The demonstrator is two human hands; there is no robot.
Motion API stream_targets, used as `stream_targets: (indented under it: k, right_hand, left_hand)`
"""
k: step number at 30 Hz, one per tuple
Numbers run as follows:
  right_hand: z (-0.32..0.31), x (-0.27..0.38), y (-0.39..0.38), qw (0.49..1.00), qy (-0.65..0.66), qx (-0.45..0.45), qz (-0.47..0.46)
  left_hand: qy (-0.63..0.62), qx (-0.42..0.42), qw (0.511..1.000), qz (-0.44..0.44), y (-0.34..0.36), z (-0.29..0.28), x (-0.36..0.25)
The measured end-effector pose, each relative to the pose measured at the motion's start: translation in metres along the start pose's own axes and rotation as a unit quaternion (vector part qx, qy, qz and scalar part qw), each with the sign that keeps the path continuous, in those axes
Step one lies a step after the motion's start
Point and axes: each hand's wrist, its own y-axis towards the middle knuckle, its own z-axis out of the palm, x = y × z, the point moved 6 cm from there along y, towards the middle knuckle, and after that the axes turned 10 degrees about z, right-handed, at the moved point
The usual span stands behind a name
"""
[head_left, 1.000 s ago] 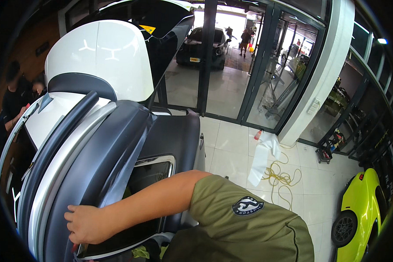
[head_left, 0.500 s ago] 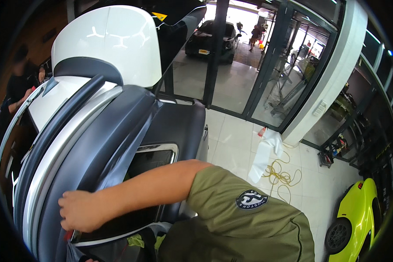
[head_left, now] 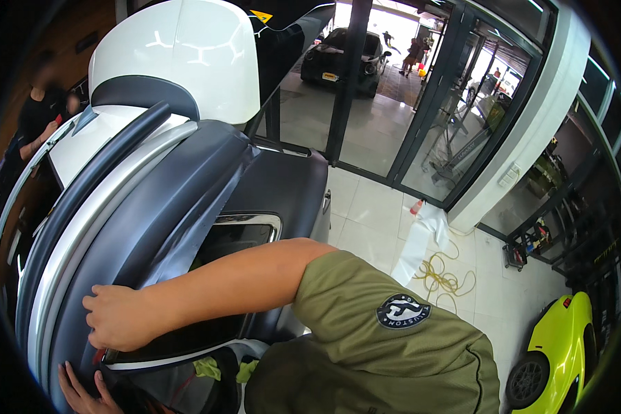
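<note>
My right hand [head_left: 121, 319] reaches across to the car's roof edge. Its fingers are curled against the satin dark grey film [head_left: 165, 207] that covers the roof side and hangs creased along the window. What it grips is hidden; a small red piece [head_left: 99, 356] shows just below it. Lower down, my left hand [head_left: 86, 395] lies on the dark surface with its fingers spread. Beneath my right forearm is the side window [head_left: 231, 238] with chrome trim. A silver roof strip [head_left: 83, 255] and a black rail [head_left: 90, 186] curve along the roof.
A white raised panel [head_left: 176, 52] stands at the car's far end. Someone in black [head_left: 38, 117] is on the far left side. On the tiled floor lie a yellow cord [head_left: 441, 272] and white sheeting [head_left: 421, 238]. A lime-green car [head_left: 562, 331] is at lower right.
My left hand has come into view at the lower left, spread on the surface. My right hand has shifted slightly left and up, and the view has tilted a little.
</note>
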Motion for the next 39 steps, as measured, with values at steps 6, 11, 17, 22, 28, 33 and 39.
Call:
stream_targets:
  k: [6, 11, 17, 22, 28, 33, 39]
  right_hand:
    - [0.006, 0.000, 0.008, 1.000, -0.007, -0.014, 0.014]
    - [-0.001, 0.009, 0.018, 0.996, -0.002, 0.083, 0.021]
    - [0.021, 0.012, 0.022, 0.994, 0.105, -0.014, -0.004]
    - [-0.013, 0.018, 0.042, 0.991, 0.066, 0.118, 0.010]
    - [-0.054, -0.026, 0.048, 0.988, 0.059, 0.075, 0.124]
    - [-0.053, -0.025, 0.021, 0.995, 0.023, 0.071, 0.064]
    - [-0.032, -0.014, 0.002, 0.995, -0.039, 0.090, -0.014]
  left_hand:
    - [0.012, -0.046, 0.999, 0.007, -0.001, 0.005, -0.002]
    - [0.024, 0.025, 0.999, 0.026, -0.030, 0.021, 0.032]
    - [-0.091, 0.074, 0.988, -0.102, -0.028, 0.020, 0.026]
    - [-0.102, 0.028, 0.991, -0.076, -0.019, -0.003, 0.029]
    - [-0.102, 0.025, 0.991, -0.089, -0.024, 0.000, 0.032]
    - [-0.096, 0.030, 0.990, -0.097, -0.027, 0.002, 0.032]
    - [-0.084, 0.040, 0.992, -0.090, -0.021, 0.002, 0.028]
